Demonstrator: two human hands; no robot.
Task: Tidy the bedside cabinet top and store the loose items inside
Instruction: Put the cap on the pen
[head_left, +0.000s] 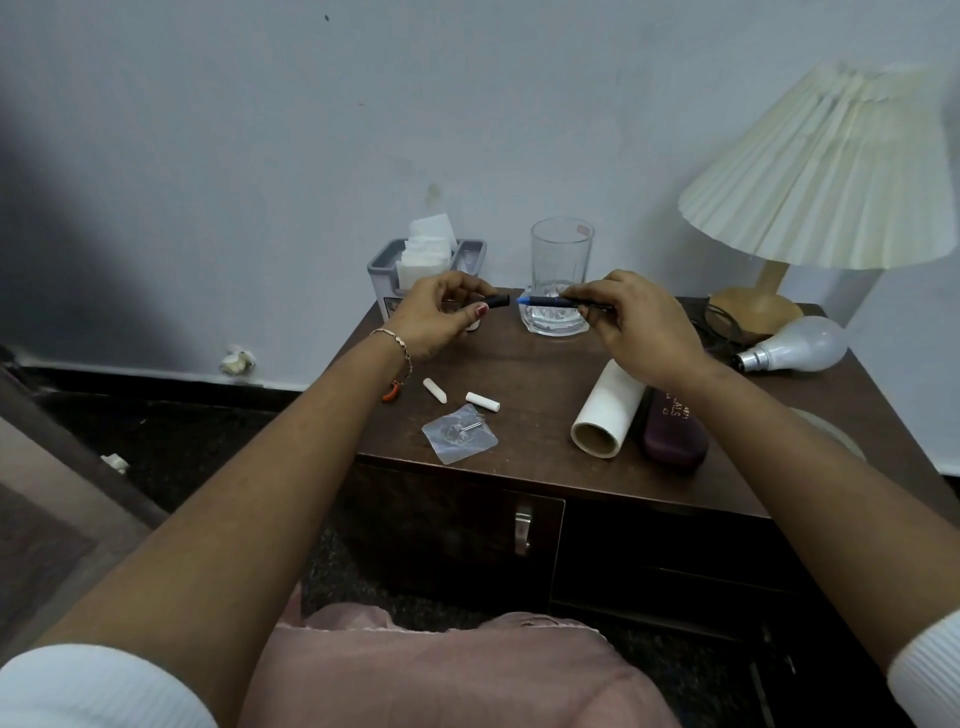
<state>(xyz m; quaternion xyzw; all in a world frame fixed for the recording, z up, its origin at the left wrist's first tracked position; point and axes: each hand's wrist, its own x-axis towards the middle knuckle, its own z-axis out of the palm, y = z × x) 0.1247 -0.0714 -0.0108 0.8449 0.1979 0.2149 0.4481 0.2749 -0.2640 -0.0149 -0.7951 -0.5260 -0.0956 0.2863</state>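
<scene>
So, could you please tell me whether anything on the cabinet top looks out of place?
A bare light bulb lies on its side beside the lamp base, where it might roll. The pen in the right hand is uncapped; the left hand holds its cap.

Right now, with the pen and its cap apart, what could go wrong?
The bare blue tip of the pen could miss the cap and ink the left hand. The drinking glass stands just behind the hands, so a bump might tip it. The light bulb lies on its side near the cabinet edge and might roll off.
</scene>
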